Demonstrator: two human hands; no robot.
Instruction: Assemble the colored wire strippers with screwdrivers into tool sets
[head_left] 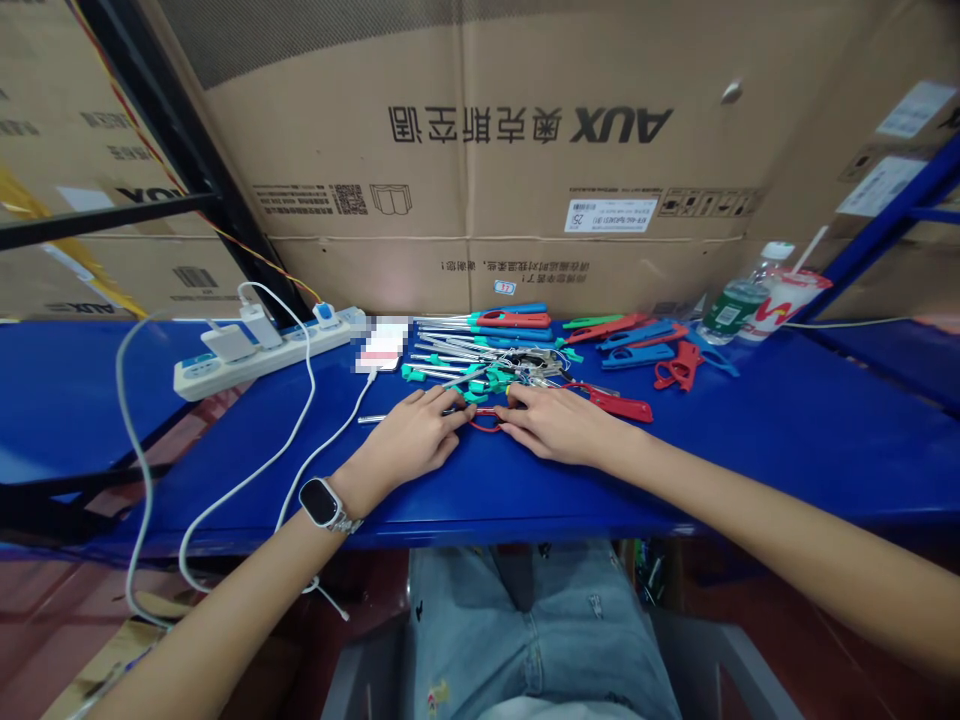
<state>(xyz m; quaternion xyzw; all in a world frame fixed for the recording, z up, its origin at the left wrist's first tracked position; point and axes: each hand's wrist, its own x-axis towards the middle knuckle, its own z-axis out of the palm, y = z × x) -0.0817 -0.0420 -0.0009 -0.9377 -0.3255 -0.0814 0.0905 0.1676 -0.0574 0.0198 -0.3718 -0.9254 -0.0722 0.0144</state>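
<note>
Both my hands meet over a red plastic piece (486, 424) lying on the blue tabletop. My left hand (416, 432) has its fingers closed on the left part of that piece, and a thin metal rod (372, 419) sticks out on its left side. My right hand (551, 422) pinches the right end, fingers bent. Just beyond my fingertips are green clips (491, 380) and a tangle of small metal parts with wires (541, 364). A red handle shell (621, 405) lies beyond my right forearm.
Metal rods and red and blue handles (514, 320) lie behind. Blue shells (637, 355), a bottle (735, 305) and a cup (784, 300) stand or lie right. Left: power strip (270, 355), white cables (300, 440), blurred phone (384, 345). A cardboard box (525, 60) backs the table.
</note>
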